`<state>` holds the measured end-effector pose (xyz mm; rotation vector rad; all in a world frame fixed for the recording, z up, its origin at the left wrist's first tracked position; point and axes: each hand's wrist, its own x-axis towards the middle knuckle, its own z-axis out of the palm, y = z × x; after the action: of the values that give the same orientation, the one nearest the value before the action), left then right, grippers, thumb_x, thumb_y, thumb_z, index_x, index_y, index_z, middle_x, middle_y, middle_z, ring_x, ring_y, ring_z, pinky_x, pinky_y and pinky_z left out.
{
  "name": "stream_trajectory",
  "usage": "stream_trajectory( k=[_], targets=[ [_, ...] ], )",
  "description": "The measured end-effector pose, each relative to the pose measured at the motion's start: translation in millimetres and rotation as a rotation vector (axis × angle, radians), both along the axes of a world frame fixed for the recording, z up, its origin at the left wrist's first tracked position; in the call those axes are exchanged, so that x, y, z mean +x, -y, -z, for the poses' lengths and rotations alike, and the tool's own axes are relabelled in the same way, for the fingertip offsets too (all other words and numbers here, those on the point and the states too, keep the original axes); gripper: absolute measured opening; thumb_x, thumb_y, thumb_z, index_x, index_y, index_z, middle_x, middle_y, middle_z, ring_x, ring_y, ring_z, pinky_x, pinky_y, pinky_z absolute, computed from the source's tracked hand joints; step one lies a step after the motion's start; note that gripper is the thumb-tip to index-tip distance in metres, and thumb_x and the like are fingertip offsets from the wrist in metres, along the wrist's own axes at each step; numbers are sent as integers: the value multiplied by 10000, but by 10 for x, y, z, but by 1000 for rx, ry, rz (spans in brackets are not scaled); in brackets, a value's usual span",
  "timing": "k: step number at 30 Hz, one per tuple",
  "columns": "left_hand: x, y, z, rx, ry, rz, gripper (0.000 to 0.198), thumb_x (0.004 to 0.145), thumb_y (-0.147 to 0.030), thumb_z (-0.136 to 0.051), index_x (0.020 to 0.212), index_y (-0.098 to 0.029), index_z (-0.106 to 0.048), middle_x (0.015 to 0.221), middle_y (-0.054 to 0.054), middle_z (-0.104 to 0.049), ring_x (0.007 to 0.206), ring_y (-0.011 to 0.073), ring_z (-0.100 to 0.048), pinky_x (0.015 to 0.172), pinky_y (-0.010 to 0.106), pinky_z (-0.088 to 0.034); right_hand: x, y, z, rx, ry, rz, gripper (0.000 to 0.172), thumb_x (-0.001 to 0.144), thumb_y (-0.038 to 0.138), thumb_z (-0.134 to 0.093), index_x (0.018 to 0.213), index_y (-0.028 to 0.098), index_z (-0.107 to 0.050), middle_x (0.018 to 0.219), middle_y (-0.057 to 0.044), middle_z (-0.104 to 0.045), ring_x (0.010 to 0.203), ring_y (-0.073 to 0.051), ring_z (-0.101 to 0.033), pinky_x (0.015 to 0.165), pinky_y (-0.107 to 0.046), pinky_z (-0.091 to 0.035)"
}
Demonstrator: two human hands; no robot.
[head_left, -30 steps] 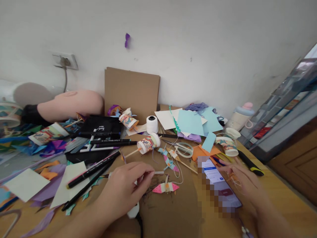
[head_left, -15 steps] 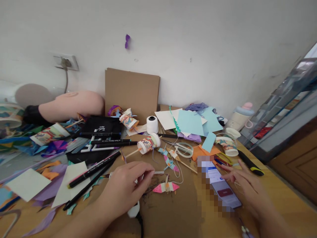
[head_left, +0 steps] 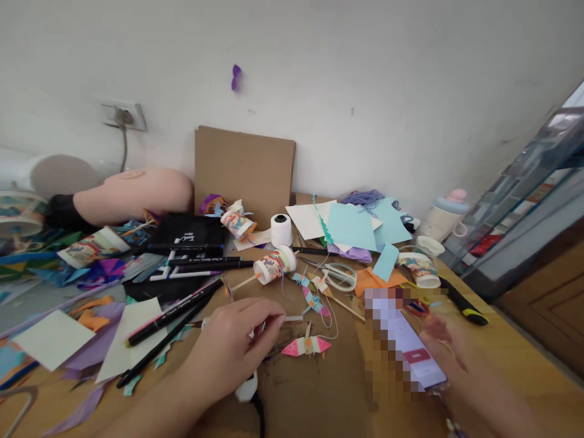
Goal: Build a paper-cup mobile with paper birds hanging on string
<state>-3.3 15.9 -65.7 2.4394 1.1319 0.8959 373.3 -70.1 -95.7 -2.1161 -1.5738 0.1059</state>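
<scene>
Phone [head_left: 413, 350]: left edge pixelated. Right of phone, right hand [head_left: 451, 348] is blurred, grip unclear. Left of phone, left hand [head_left: 230, 340] partly hides white plug [head_left: 247, 388]; farther left, patterned drum [head_left: 20, 210] cut by frame.

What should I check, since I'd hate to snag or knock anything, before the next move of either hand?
1. Right hand off the phone: cannot tell; the hand is blurred beside it.
2. Left hand free of any load: cannot tell; the curled fingers hide what may be between them.
3. Scissors out of the hands: ok; they lie beyond the pink-tipped paper piece.
4. Thread gathered up: not ok; it loops loosely beside that piece.
5. Black cable clear of that piece: ok; they lie apart.
</scene>
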Motion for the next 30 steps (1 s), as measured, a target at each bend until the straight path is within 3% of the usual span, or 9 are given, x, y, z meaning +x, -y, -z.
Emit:
stream_trajectory(
  k=[4,6,15,24,30],
  targets=[
    [9,-3,-2,2,10,-4,229,942,-253,-468,864,-212,-678,739,10,-697,626,139,-629,588,237,-451,-47,185,242,-178,163,-68,623,730,556,-656,1214,174,-565,1255,-188,-670,1127,-376,-653,877,-487,-561],
    [8,0,-4,-2,14,0,231,943,-255,-466,869,-212,-681,743,10,-699,629,141,-632,591,239,-456,-85,227,312,-190,226,-78,662,737,552,-652,1252,150,-547,1297,-213,-639,1158,-394,-631,910,-520,-539],
    [0,15,-16,-24,3,-5,244,947,-262,-453,869,-209,-678,759,14,-701,650,147,-636,600,249,-459,-251,149,357,-91,340,10,590,777,504,-556,1208,107,-484,1241,-250,-630,1175,-418,-594,964,-561,-482],
    [-8,-4,15,-32,2,4,239,946,-254,-450,870,-210,-672,725,1,-680,632,143,-616,605,256,-436,-324,92,305,-57,96,166,493,707,502,-543,1063,175,-451,1097,-205,-650,1026,-396,-648,831,-504,-528],
    [7,-22,19,-26,10,-1,240,943,-255,-452,860,-216,-673,718,1,-676,626,142,-612,599,252,-428,-332,117,198,40,90,245,505,689,533,-517,1037,177,-432,1015,-177,-617,921,-364,-645,789,-474,-515]
  ],
)
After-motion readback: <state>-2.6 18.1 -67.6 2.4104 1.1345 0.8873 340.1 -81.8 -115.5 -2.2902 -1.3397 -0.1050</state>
